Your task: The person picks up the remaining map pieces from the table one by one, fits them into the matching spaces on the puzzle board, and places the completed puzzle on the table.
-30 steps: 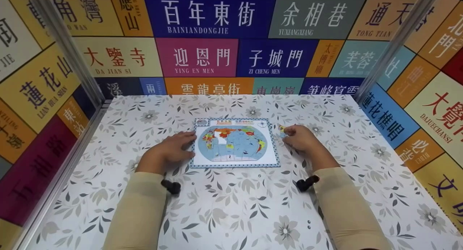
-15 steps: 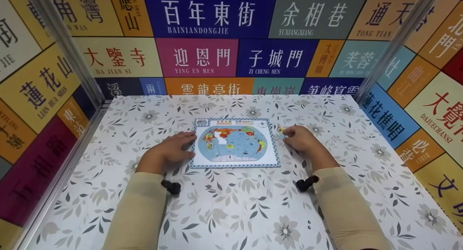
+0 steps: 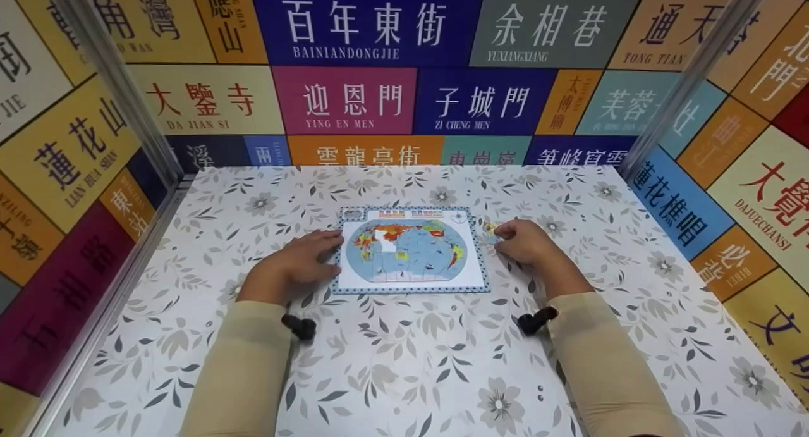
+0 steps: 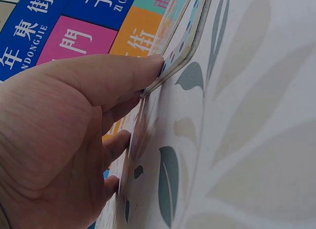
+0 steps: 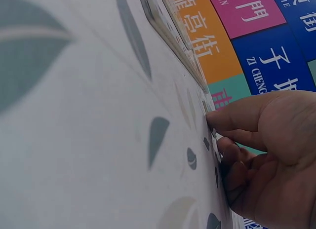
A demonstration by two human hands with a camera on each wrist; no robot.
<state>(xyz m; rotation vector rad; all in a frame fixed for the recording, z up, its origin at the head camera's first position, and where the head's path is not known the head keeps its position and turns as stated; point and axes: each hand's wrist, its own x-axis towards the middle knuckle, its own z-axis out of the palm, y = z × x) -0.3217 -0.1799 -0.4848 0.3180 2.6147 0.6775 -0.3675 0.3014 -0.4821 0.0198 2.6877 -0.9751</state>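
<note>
A world-map jigsaw puzzle (image 3: 475, 276) with a dotted blue border lies flat on the table in the head view. A white gap shows in the upper left part of its map. My left hand (image 3: 303, 257) rests beside the puzzle, its thumb and fingertips touching the left edge; the left wrist view has the thumb at the puzzle's corner (image 4: 190, 44). Just off the right edge, my right hand (image 3: 529, 241) pinches a small yellow and blue puzzle piece (image 3: 490, 229) at table level. Its other fingers are curled under in the right wrist view, and they partly hide the piece.
A white tablecloth (image 3: 392, 367) with grey leaves and flowers covers the table. Colourful sign-covered panels (image 3: 347, 102) stand behind and at both sides, with metal posts (image 3: 692, 70) at the corners. Black wrist mounts (image 3: 299, 327) sit at both sleeve cuffs.
</note>
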